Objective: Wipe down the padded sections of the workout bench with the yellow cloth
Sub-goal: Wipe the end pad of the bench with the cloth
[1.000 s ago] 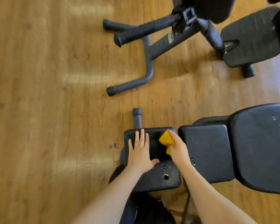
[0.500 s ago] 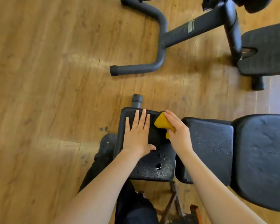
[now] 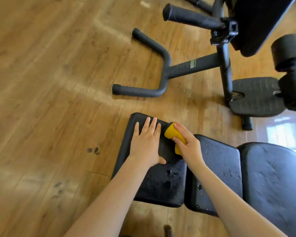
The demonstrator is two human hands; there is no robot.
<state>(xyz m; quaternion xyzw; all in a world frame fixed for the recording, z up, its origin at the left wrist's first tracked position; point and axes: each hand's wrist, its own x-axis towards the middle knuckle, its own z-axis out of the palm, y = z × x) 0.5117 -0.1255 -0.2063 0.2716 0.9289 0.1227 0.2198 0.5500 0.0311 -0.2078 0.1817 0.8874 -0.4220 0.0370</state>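
The black workout bench lies below me in three padded sections: a small end pad [image 3: 162, 187], a middle pad [image 3: 219, 170] and a large pad [image 3: 277, 182] at the right. My left hand [image 3: 146, 144] rests flat on the end pad, fingers straight. My right hand [image 3: 186, 144] grips the bunched yellow cloth [image 3: 171, 132] and presses it on the far right corner of the end pad. Water droplets and worn spots dot the pads.
A second black exercise machine stands on the wooden floor beyond: its curved floor foot [image 3: 154, 79], a foam handle [image 3: 190, 16], a footplate [image 3: 256, 96], foam rollers [image 3: 289, 52] and a back pad [image 3: 260, 23]. Bare wood floor [image 3: 50, 100] spreads to the left.
The view has swung and moved closer to the bench. My right hand has pushed the cloth slightly further toward the end pad's far edge. My left hand stays flat on the pad.
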